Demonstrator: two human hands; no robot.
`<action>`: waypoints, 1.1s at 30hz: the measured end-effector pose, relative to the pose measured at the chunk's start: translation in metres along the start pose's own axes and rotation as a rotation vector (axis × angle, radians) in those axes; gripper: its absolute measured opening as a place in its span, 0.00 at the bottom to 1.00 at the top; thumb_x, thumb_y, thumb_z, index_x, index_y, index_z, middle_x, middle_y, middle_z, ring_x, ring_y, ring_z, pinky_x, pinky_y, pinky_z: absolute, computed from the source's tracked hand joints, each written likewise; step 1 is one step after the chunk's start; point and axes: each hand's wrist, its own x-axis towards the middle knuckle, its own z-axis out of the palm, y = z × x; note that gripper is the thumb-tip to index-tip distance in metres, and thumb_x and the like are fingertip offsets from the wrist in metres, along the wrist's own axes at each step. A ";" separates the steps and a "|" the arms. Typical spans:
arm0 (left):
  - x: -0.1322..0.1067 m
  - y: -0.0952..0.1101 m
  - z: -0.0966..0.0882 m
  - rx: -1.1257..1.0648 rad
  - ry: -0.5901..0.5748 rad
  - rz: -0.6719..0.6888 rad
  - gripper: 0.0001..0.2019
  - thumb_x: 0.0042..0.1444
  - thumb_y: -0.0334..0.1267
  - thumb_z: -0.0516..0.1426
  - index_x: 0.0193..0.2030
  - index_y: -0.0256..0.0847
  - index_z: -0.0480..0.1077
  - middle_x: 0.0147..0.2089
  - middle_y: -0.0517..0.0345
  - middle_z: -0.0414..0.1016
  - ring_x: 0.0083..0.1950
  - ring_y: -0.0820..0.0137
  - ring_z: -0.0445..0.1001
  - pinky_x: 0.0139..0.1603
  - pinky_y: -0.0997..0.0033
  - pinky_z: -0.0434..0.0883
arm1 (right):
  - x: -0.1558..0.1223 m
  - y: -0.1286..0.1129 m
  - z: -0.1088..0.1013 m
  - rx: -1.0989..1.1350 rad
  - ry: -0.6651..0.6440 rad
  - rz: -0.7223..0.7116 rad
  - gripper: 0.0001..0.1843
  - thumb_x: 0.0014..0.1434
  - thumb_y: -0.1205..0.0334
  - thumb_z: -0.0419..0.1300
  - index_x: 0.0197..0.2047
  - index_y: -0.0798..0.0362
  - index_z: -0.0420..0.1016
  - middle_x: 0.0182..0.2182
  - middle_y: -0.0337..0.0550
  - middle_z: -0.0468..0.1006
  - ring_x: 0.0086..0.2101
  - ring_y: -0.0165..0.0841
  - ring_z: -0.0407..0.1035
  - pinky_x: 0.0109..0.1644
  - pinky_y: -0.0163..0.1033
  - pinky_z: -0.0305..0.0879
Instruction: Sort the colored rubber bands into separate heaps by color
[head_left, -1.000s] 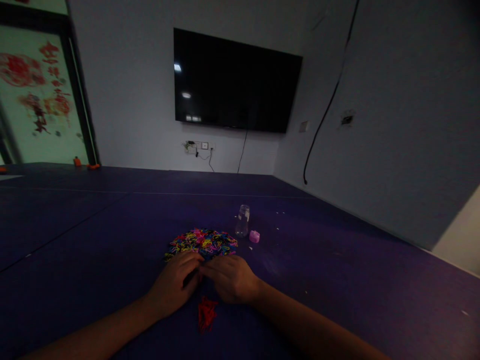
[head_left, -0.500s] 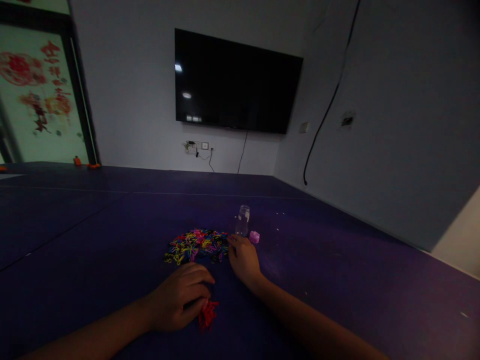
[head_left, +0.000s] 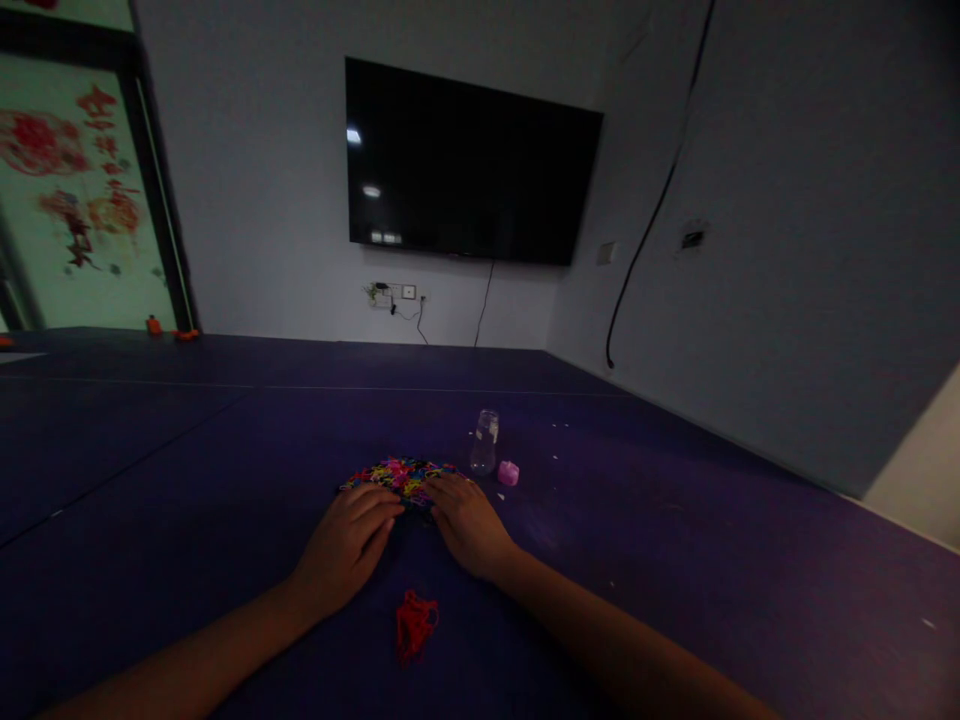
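left hand (head_left: 349, 540): flat, palm down, fingers stretched out onto the near edge of the mixed pile; nothing visibly gripped.
right hand (head_left: 469, 520): same pose, fingertips on the pile's near right edge; loose, no grip seen. The picture is dark, so a band under a fingertip can't be ruled out.
mixed pile (head_left: 397, 473): coloured rubber bands (pink, yellow, blue, green) heaped on the table (head_left: 187, 480), just beyond both hands and touching them.
red pile (head_left: 415, 622): small clump of red bands lying nearer to the person, between the forearms, apart from both hands.
bottle (head_left: 485, 441): clear, upright, uncapped as far as I can tell, just right of the mixed pile.
cap (head_left: 508, 473): pink, on the table beside the bottle.
progress (judgement): looks like early sorting by colour. Only red is pulled out, and that clump is small. The mixed heap is far bigger, so most is left.
count: 2 hands, 1 mixed pile, 1 red pile, 1 bottle, 1 cap. Single bands are too small and too many to count.
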 end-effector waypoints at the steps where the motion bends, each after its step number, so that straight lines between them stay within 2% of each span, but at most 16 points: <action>1: 0.001 -0.005 0.001 0.044 -0.005 -0.013 0.12 0.61 0.33 0.49 0.45 0.42 0.72 0.46 0.53 0.76 0.51 0.62 0.71 0.52 0.54 0.68 | 0.000 -0.001 0.000 -0.008 -0.019 -0.021 0.22 0.63 0.68 0.47 0.58 0.51 0.66 0.57 0.46 0.68 0.57 0.39 0.59 0.61 0.51 0.54; 6: 0.005 -0.030 0.013 0.212 -0.116 -0.088 0.16 0.62 0.35 0.48 0.54 0.41 0.68 0.55 0.51 0.72 0.59 0.58 0.63 0.56 0.48 0.64 | 0.000 -0.003 -0.003 -0.029 -0.115 -0.143 0.24 0.64 0.62 0.49 0.63 0.51 0.59 0.61 0.46 0.63 0.62 0.42 0.50 0.63 0.55 0.49; 11: 0.000 -0.040 0.023 0.202 -0.232 -0.057 0.18 0.64 0.39 0.47 0.59 0.42 0.64 0.61 0.52 0.67 0.64 0.60 0.58 0.63 0.48 0.55 | 0.000 -0.003 0.000 -0.042 -0.147 -0.197 0.26 0.65 0.58 0.48 0.65 0.50 0.55 0.62 0.45 0.60 0.63 0.42 0.46 0.65 0.54 0.44; 16: 0.007 -0.040 0.026 0.182 -0.243 -0.096 0.18 0.64 0.40 0.46 0.58 0.43 0.65 0.60 0.52 0.68 0.64 0.61 0.58 0.64 0.45 0.52 | 0.003 0.000 0.003 -0.055 -0.165 -0.157 0.25 0.65 0.56 0.48 0.64 0.52 0.58 0.60 0.49 0.63 0.63 0.43 0.48 0.64 0.57 0.43; 20: 0.020 -0.036 0.028 0.194 -0.262 -0.121 0.16 0.64 0.39 0.46 0.54 0.44 0.68 0.57 0.54 0.71 0.63 0.62 0.61 0.65 0.46 0.50 | 0.004 0.001 0.003 -0.089 -0.224 -0.103 0.26 0.66 0.53 0.46 0.64 0.54 0.58 0.62 0.50 0.60 0.63 0.44 0.46 0.65 0.58 0.41; 25: 0.020 -0.037 0.028 0.183 -0.245 -0.116 0.15 0.64 0.38 0.46 0.51 0.43 0.70 0.54 0.53 0.73 0.60 0.62 0.64 0.65 0.47 0.52 | 0.004 -0.001 0.001 -0.087 -0.193 -0.072 0.27 0.65 0.52 0.47 0.64 0.52 0.56 0.63 0.50 0.57 0.63 0.44 0.46 0.65 0.57 0.42; 29: 0.017 -0.040 0.027 0.158 -0.247 -0.090 0.15 0.64 0.38 0.46 0.48 0.43 0.71 0.51 0.54 0.75 0.58 0.64 0.66 0.64 0.49 0.54 | 0.011 0.000 0.001 -0.082 -0.152 -0.147 0.27 0.65 0.53 0.47 0.64 0.53 0.56 0.63 0.48 0.57 0.63 0.42 0.46 0.65 0.54 0.44; 33: 0.017 -0.040 0.028 0.154 -0.260 -0.105 0.14 0.63 0.37 0.46 0.47 0.42 0.71 0.51 0.53 0.75 0.59 0.63 0.66 0.63 0.48 0.55 | 0.022 0.002 0.003 -0.080 -0.153 -0.263 0.24 0.65 0.54 0.47 0.61 0.54 0.61 0.61 0.49 0.62 0.62 0.39 0.50 0.65 0.50 0.45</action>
